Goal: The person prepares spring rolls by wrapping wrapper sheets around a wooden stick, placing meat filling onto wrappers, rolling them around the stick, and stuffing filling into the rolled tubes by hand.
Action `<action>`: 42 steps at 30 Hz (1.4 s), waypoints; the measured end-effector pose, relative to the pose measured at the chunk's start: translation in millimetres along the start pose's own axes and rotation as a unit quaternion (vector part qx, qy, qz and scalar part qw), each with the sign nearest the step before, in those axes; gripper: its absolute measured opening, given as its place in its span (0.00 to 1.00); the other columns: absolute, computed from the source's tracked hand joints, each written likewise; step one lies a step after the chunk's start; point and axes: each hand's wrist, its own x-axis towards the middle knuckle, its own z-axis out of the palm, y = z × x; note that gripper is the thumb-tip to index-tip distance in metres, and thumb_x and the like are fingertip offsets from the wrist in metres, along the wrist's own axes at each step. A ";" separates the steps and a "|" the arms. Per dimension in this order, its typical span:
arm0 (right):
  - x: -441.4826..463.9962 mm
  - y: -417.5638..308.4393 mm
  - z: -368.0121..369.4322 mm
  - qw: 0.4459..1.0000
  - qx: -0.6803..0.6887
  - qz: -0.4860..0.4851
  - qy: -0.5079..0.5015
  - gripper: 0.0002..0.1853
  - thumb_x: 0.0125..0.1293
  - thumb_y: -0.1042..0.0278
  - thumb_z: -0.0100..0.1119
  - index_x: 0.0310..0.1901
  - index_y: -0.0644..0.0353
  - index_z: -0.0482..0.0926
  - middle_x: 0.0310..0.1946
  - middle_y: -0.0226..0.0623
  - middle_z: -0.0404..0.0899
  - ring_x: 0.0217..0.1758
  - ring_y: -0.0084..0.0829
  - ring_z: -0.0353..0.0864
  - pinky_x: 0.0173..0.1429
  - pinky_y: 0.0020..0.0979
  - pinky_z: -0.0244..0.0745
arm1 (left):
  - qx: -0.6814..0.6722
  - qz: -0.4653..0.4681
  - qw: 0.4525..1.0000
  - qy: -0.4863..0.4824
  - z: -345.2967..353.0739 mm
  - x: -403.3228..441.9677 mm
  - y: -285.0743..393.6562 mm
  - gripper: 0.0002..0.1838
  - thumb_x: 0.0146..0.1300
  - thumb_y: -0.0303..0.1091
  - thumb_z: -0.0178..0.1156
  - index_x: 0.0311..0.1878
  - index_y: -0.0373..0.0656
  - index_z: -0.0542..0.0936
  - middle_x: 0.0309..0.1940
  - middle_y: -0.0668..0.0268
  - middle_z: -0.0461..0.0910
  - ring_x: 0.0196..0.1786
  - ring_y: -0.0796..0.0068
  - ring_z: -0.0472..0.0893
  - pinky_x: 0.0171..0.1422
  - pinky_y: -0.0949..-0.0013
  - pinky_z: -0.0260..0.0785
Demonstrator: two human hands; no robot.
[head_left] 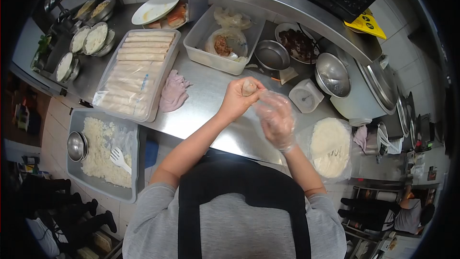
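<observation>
My left hand [236,100] is bare, its fingers closed on clear thin plastic near the tips of my right hand. That plastic looks like part of the clear disposable glove [280,136] on my right hand [275,115]. The gloved fingers are extended and loosely bent, slightly blurred, and hold nothing that I can see. Both hands are raised over the steel worktop [211,115]. Just to their right stands a white kitchen scale [305,97]. Beyond them, a plastic bin [211,63] contains a bag of brownish filling [223,45].
At left, rolled wraps [127,76] fill a clear tub beside a pink cloth [173,91]. A grey tub [79,175] of crumbled white food sits lower left. Flat white rounds [330,146] in plastic lie right. Metal bowls [333,74] stand behind, below a steel shelf [268,7].
</observation>
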 end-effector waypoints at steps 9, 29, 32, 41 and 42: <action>0.8 10.1 18.5 0.998 -0.059 0.024 0.004 0.20 0.54 0.62 0.66 0.50 0.54 0.82 0.55 0.37 0.78 0.62 0.43 0.73 0.67 0.49 0.62 | 0.071 0.083 0.992 0.063 11.0 1.9 -13.6 0.08 0.52 0.22 0.64 0.37 0.37 0.81 0.27 0.67 0.83 0.33 0.84 0.78 0.37 0.74 0.71; 17.0 26.1 9.2 0.976 0.205 0.074 0.026 0.22 0.65 0.46 0.57 0.41 0.60 0.82 0.50 0.50 0.76 0.56 0.48 0.75 0.59 0.44 0.70 | 0.040 -0.007 0.997 -0.060 8.2 2.5 12.8 0.07 0.57 0.26 0.63 0.25 0.41 0.77 0.18 0.80 0.71 0.24 0.92 0.67 0.26 0.78 0.58; 29.7 32.0 3.0 0.992 0.119 0.006 -0.042 0.23 0.66 0.45 0.56 0.42 0.62 0.82 0.51 0.51 0.75 0.58 0.48 0.74 0.60 0.42 0.69 | 0.030 -0.038 0.993 -0.103 8.1 5.2 16.8 0.08 0.55 0.25 0.63 0.23 0.42 0.75 0.22 0.78 0.74 0.27 0.91 0.69 0.29 0.79 0.61; -11.2 17.6 46.9 0.894 0.324 0.306 0.053 0.28 0.56 0.55 0.72 0.53 0.65 0.77 0.52 0.38 0.77 0.53 0.32 0.77 0.57 0.33 0.72 | 0.051 0.093 0.991 0.082 18.1 11.5 48.8 0.33 0.50 0.17 0.63 0.62 0.43 0.69 0.35 0.73 0.71 0.37 0.83 0.70 0.47 0.78 0.66; -15.5 18.0 49.5 0.866 0.364 0.342 -0.007 0.28 0.58 0.56 0.71 0.54 0.65 0.76 0.49 0.37 0.79 0.51 0.30 0.78 0.57 0.32 0.72 | 0.041 0.068 0.995 0.062 13.2 11.9 48.6 0.39 0.51 0.17 0.62 0.68 0.42 0.63 0.45 0.66 0.73 0.49 0.78 0.73 0.57 0.74 0.67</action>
